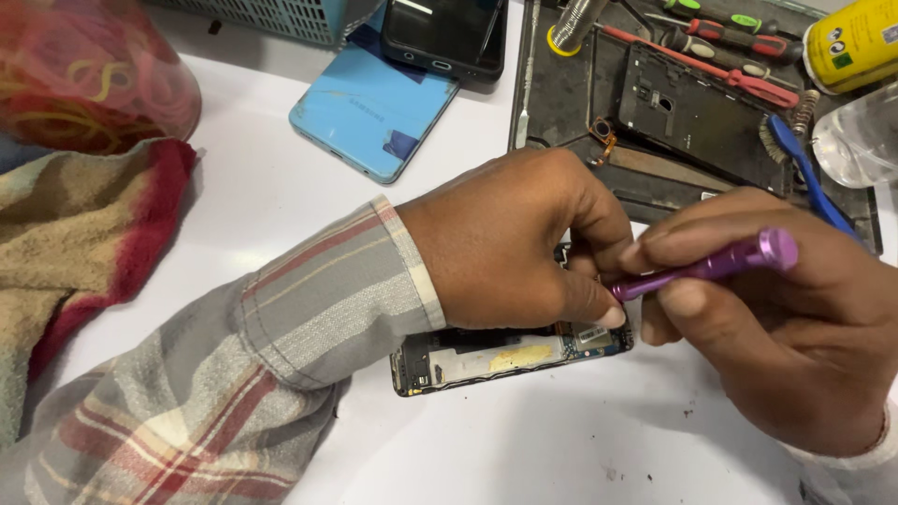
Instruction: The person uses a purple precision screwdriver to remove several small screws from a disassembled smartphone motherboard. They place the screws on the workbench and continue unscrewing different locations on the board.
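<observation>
Opened phone [510, 357] lies under the pressing left hand [510, 243]; right hand [786, 327] grips a purple screwdriver [711, 266].

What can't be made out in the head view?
- Tip of the purple screwdriver: hidden behind the left hand, so where it meets the opened phone cannot be told.
- Most of the opened phone: covered by both hands.
- Right hand: wrist cut off by the right edge.
- Yellow can and clear bottle: cut off by the frame's edges.
- Black phone: top cut off.
</observation>
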